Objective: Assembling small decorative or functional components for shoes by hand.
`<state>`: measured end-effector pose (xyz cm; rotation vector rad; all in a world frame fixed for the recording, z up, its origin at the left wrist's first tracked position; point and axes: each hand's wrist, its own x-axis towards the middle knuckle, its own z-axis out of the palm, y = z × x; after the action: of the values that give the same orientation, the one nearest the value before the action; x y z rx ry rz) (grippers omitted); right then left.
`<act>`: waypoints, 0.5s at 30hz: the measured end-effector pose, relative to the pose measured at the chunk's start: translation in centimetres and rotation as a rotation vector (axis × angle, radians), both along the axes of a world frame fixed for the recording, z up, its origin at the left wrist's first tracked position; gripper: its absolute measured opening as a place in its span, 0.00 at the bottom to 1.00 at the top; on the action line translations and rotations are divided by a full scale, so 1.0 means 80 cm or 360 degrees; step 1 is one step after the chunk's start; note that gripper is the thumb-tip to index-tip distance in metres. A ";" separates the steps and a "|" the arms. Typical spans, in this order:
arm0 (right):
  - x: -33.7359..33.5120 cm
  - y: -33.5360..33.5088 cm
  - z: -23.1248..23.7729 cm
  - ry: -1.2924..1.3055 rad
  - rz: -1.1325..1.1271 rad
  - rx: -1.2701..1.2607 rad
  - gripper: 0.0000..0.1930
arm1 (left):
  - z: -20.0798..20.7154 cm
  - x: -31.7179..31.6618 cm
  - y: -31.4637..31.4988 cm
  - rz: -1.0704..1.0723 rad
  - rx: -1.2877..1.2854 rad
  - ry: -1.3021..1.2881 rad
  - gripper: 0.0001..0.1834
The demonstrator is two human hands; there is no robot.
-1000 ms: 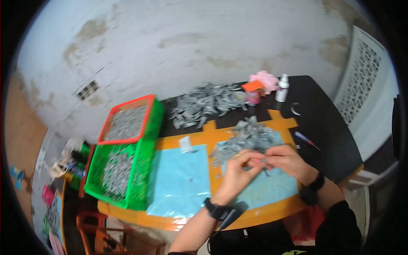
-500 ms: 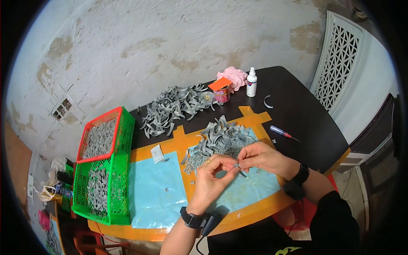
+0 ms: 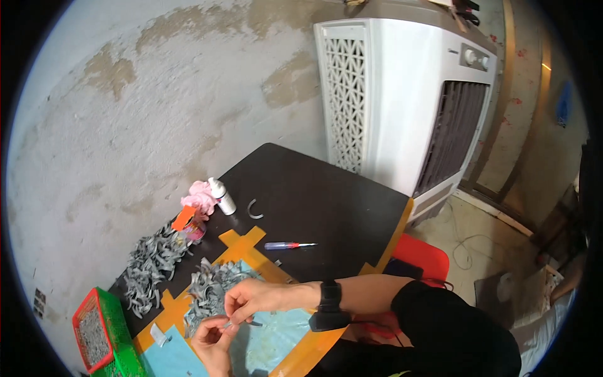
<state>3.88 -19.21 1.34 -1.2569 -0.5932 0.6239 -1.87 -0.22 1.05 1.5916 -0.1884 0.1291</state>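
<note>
My left hand [image 3: 212, 344] and my right hand [image 3: 250, 299] meet fingertip to fingertip over a light blue sheet [image 3: 276, 336]. Both pinch a small grey curved strip [image 3: 254, 323], whose dark end pokes out past the fingers; most of it is hidden. Just beyond them lies a heap of similar grey strips [image 3: 210, 286], partly covered by my right hand. A larger pile of grey strips [image 3: 149, 267] sits farther back on the left, against the wall.
Orange tape [image 3: 251, 242] borders the sheets on the dark table [image 3: 314, 188]. A screwdriver [image 3: 289, 245], white bottle [image 3: 222, 196], pink cloth [image 3: 200, 197] and can [image 3: 193, 229] stand or lie beyond. A red-rimmed basket [image 3: 103, 301] is left; a white air cooler [image 3: 402, 94] stands behind.
The view has swung to the right, so the table and my hands now appear lower and farther left. My fingers remain pinched together on the strip.
</note>
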 end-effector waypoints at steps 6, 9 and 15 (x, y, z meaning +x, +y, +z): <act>0.000 -0.024 -0.006 -0.0008 -0.0075 -0.0048 0.08 | 0.001 0.003 -0.018 0.0018 0.0083 0.0161 0.10; -0.002 -0.018 -0.006 0.0031 -0.0142 -0.0050 0.06 | 0.003 0.001 -0.017 -0.0155 -0.0263 0.0150 0.11; -0.005 -0.010 0.011 0.0043 -0.0200 -0.0014 0.05 | 0.006 0.000 -0.007 -0.0257 -0.0370 0.0180 0.14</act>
<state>3.45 -20.04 2.19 -1.2818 -0.4855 0.5384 -1.88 -0.81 1.56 1.3422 -0.2052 -0.0626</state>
